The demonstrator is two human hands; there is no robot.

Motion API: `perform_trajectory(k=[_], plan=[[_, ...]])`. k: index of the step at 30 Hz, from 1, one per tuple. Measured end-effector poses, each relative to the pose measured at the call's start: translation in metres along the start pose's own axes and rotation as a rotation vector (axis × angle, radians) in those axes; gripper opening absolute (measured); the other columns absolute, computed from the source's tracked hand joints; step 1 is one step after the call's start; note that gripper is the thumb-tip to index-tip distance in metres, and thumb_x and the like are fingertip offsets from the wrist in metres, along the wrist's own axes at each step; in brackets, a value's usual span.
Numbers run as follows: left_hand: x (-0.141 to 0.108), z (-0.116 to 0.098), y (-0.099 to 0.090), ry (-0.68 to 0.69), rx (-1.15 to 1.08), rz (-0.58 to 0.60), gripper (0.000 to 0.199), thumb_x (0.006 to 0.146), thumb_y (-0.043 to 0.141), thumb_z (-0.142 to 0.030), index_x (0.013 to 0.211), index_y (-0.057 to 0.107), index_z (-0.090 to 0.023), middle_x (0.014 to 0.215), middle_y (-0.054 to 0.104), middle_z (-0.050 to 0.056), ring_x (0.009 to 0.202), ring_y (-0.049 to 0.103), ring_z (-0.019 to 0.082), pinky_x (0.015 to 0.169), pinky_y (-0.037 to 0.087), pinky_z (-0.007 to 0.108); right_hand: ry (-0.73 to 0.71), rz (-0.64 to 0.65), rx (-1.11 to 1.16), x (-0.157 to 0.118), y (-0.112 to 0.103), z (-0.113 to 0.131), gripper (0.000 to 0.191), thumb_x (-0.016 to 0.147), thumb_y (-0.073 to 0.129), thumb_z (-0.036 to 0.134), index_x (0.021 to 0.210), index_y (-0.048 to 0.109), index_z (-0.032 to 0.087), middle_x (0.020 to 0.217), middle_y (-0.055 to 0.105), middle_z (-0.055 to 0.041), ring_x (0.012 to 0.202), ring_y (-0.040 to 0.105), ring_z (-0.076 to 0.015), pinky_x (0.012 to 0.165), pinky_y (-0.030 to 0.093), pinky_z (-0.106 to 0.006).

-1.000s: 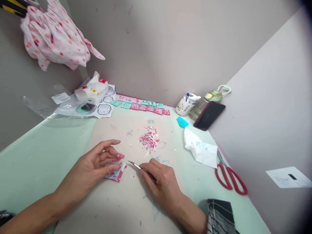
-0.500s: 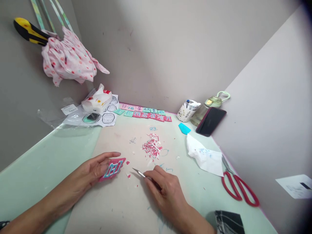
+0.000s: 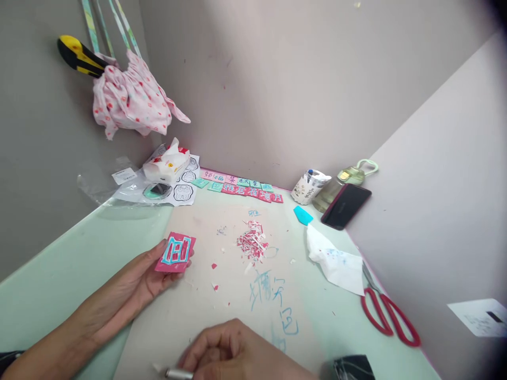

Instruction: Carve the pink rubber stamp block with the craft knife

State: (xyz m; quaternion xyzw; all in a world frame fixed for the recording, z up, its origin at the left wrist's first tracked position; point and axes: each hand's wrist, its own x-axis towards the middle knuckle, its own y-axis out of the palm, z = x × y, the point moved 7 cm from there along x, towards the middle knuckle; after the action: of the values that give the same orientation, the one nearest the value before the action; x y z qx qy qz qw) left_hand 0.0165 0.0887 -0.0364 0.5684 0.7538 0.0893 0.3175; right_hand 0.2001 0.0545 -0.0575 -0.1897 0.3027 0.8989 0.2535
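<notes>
My left hand [image 3: 152, 277] holds up a pink square tile [image 3: 177, 253] by its edges, thumb in front and fingers behind. A character outlined in blue is carved on its face. My right hand [image 3: 233, 351], low at the front of the board, is closed round a silver craft knife [image 3: 178, 373] whose blade points left and looks blurred. Red and white shavings [image 3: 253, 243] lie heaped on the beige board [image 3: 214, 322], with a few loose scraps near the tile. Blue handwriting marks the board above my right hand.
Rows of carved pink and green tiles [image 3: 241, 191] line the wall. At right are red-handled scissors [image 3: 390, 319], a tissue [image 3: 336, 261], a phone [image 3: 347, 207], a bottle [image 3: 328, 192] and a pen cup [image 3: 309, 187]. A tissue pack [image 3: 168, 164] stands back left.
My left hand has turned the tile upright to face me. My right hand has drawn the knife back toward the near edge, away from the shavings. The view has shifted slightly.
</notes>
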Motion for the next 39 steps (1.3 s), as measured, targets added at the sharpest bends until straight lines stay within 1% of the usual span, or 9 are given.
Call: perform_trajectory(k=[3, 6, 9, 12, 16, 22, 32, 36, 39], plan=[[-0.002, -0.007, 0.001, 0.03, -0.03, -0.034, 0.025, 0.103, 0.054, -0.022, 0.108, 0.078, -0.015, 0.108, 0.079, 0.015, 0.08, 0.077, 0.02, 0.074, 0.067, 0.028, -0.262, -0.223, 0.056, 0.001, -0.033, 0.034, 0.033, 0.063, 0.094, 0.036, 0.085, 0.08, 0.016, 0.093, 0.076, -0.0048, 0.081, 0.067, -0.0132, 0.082, 0.049, -0.027], [-0.004, -0.008, 0.0, 0.037, 0.0, -0.018, 0.023, 0.1, 0.061, -0.029, 0.109, 0.078, -0.016, 0.109, 0.078, 0.014, 0.087, 0.077, 0.021, 0.078, 0.065, 0.027, -0.457, -0.542, 0.158, -0.016, -0.08, 0.059, 0.038, 0.066, 0.092, 0.043, 0.087, 0.077, 0.015, 0.1, 0.076, -0.0092, 0.1, 0.069, -0.0209, 0.091, 0.052, -0.032], [-0.006, 0.003, 0.004, 0.026, 0.257, 0.089, 0.037, 0.089, 0.073, -0.045, 0.119, 0.074, -0.023, 0.12, 0.074, 0.011, 0.107, 0.072, 0.028, 0.091, 0.061, 0.032, -0.506, -0.653, 0.183, -0.034, -0.103, 0.065, 0.038, 0.07, 0.089, 0.045, 0.09, 0.073, 0.017, 0.092, 0.075, -0.0043, 0.076, 0.067, -0.0134, 0.073, 0.053, -0.025], [-0.009, 0.014, 0.007, 0.188, 0.727, 0.126, 0.061, 0.071, 0.087, -0.043, 0.128, 0.068, -0.033, 0.12, 0.072, 0.006, 0.124, 0.06, 0.036, 0.109, 0.048, 0.046, -0.517, -0.701, 0.109, -0.049, -0.105, 0.062, 0.037, 0.077, 0.084, 0.046, 0.095, 0.069, 0.018, 0.072, 0.067, 0.0024, 0.048, 0.047, -0.006, 0.049, 0.035, -0.021], [-0.013, 0.024, 0.011, 0.326, 0.98, 0.143, 0.056, 0.07, 0.084, -0.036, 0.125, 0.07, -0.038, 0.121, 0.073, 0.004, 0.146, 0.036, 0.042, 0.122, 0.023, 0.058, -0.55, -0.778, -0.298, -0.061, -0.09, 0.062, 0.032, 0.089, 0.069, 0.044, 0.106, 0.068, 0.017, 0.067, 0.058, 0.0037, 0.053, 0.04, -0.0092, 0.052, 0.029, -0.024], [-0.008, 0.023, 0.0, 0.076, 0.724, 0.196, 0.065, 0.075, 0.08, -0.06, 0.133, 0.064, -0.037, 0.131, 0.068, 0.006, 0.131, 0.055, 0.034, 0.106, 0.048, 0.041, -0.521, -0.749, -0.549, -0.053, -0.077, 0.053, 0.028, 0.092, 0.058, 0.037, 0.107, 0.069, 0.016, 0.068, 0.05, 0.0031, 0.061, 0.04, -0.0128, 0.056, 0.032, -0.027], [-0.007, 0.024, 0.002, 0.059, 0.598, 0.257, 0.067, 0.072, 0.084, -0.06, 0.132, 0.066, -0.035, 0.134, 0.068, 0.008, 0.135, 0.054, 0.036, 0.109, 0.05, 0.045, -0.528, -0.721, -0.521, -0.048, -0.075, 0.05, 0.028, 0.09, 0.061, 0.038, 0.107, 0.069, 0.016, 0.069, 0.048, 0.0035, 0.063, 0.04, -0.0128, 0.058, 0.031, -0.027], [-0.006, 0.018, -0.006, -0.065, 0.363, 0.226, 0.07, 0.069, 0.085, -0.063, 0.13, 0.069, -0.034, 0.144, 0.064, 0.004, 0.135, 0.055, 0.037, 0.109, 0.051, 0.043, -0.438, -0.492, -0.244, -0.04, -0.063, 0.042, 0.029, 0.091, 0.065, 0.041, 0.106, 0.07, 0.017, 0.069, 0.053, 0.0039, 0.056, 0.036, -0.0092, 0.055, 0.027, -0.025], [0.0, 0.007, -0.031, -0.085, 0.178, 0.081, 0.05, 0.081, 0.073, -0.066, 0.12, 0.074, -0.036, 0.143, 0.065, -0.001, 0.128, 0.063, 0.033, 0.103, 0.056, 0.039, -0.319, -0.288, -0.017, -0.033, -0.048, 0.032, 0.031, 0.089, 0.07, 0.045, 0.103, 0.072, 0.017, 0.067, 0.056, 0.0045, 0.049, 0.033, -0.0062, 0.051, 0.024, -0.023]])
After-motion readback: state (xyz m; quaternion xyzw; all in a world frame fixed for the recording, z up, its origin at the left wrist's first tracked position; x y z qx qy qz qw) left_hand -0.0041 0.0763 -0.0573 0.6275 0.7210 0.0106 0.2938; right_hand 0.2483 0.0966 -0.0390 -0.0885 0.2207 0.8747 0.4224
